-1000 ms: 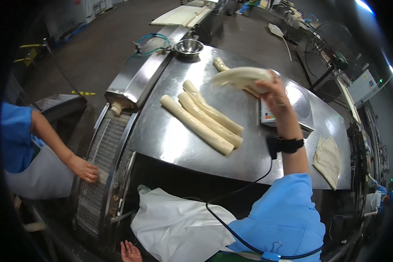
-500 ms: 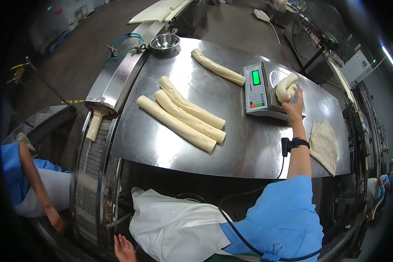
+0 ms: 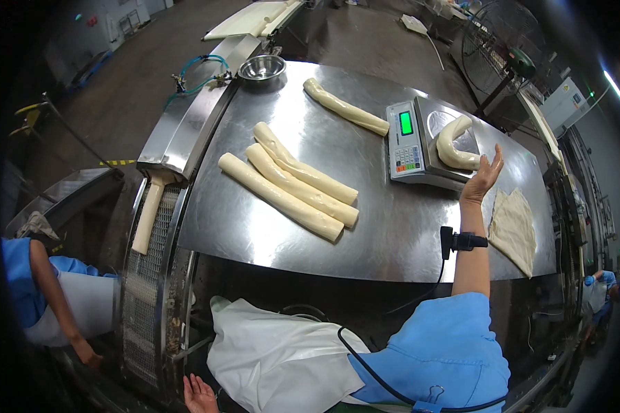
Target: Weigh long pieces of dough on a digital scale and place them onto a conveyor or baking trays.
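Cream-coloured and glossy, the dough (image 3: 448, 146) lies bent into a thick C on the scale (image 3: 404, 148), its hollow facing right, its skin smooth and shiny along the outer curve, its body plump and of nearly even thickness. It sits on the pan, at the right part of the scale, while the screen (image 3: 406, 123) at the left glows green above the keys. The right hand (image 3: 488, 175) is by the lower end of the C, fingers extended and a little apart, not wrapped around it; the thumb comes right up to that end, though whether it touches I cannot tell. The left hand (image 3: 200, 395) is low at the edge of view, palm up and bare, fingers loosely spread and pinching nothing. On the steel table (image 3: 393, 237), three rolls (image 3: 280, 197) lie side by side on a slant, pale and shiny with slight dents, and a fourth roll (image 3: 344, 108) lies beyond them, one end near the scale. A bowl (image 3: 262, 71) stands at the far left corner, and a cream cloth (image 3: 513, 230) lies to the right. Beside the table, a pale strip (image 3: 149, 220) reaches from the chute (image 3: 198, 120) onto the mesh belt (image 3: 141, 303)
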A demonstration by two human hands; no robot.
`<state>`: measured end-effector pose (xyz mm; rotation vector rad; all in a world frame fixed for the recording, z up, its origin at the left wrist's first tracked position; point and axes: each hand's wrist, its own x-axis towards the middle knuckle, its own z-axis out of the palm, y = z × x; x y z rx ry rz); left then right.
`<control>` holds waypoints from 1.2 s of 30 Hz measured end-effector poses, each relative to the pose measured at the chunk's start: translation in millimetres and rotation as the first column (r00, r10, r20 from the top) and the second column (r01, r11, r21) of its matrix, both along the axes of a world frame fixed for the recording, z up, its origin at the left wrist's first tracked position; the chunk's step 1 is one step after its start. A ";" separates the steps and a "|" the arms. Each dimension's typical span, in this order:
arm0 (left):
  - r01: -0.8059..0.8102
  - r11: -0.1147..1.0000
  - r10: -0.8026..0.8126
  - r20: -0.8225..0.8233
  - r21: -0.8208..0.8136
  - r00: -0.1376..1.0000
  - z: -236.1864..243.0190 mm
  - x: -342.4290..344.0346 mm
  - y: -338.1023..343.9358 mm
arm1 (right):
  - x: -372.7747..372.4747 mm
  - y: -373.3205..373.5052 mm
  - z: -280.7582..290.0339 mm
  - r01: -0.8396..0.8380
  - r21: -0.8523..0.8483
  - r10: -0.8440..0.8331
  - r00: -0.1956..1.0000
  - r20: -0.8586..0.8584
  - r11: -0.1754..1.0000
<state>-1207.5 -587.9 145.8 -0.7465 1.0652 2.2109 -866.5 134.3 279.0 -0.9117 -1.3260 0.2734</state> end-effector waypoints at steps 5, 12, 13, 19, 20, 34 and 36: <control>-0.044 0.998 0.044 0.015 0.043 0.999 2.1 5.4 -3.8 | -6.7 -2.5 -5.9 0.032 -0.042 -0.030 0.998 0.051 0.999; -0.082 0.996 0.082 0.001 -0.037 0.997 8.7 13.7 0.9 | -10.5 30.5 -11.5 0.249 -0.169 -0.170 0.909 0.379 0.954; -0.082 0.996 0.082 -0.005 -0.025 0.997 10.1 14.9 0.1 | -9.3 46.1 -17.2 0.287 -0.171 -0.190 0.881 0.433 0.943; -0.154 0.988 0.153 -0.013 -0.016 0.988 11.9 21.6 -13.0 | -62.8 62.8 -5.1 0.592 -0.510 0.063 0.613 0.788 0.624; -0.148 0.988 0.147 -0.017 -0.044 0.989 10.6 23.5 -11.9 | -66.1 70.5 -3.5 0.580 -0.573 0.161 0.608 0.778 0.578; 0.059 0.750 -0.522 -0.536 -0.658 0.664 28.2 -177.1 135.2 | -226.5 -79.4 -68.3 -0.058 -0.507 0.511 0.106 0.853 0.860; -0.076 0.651 -0.640 -0.600 -0.755 0.481 8.7 -208.2 133.2 | -212.5 -67.0 -71.7 -0.028 -0.538 0.537 0.120 0.835 0.842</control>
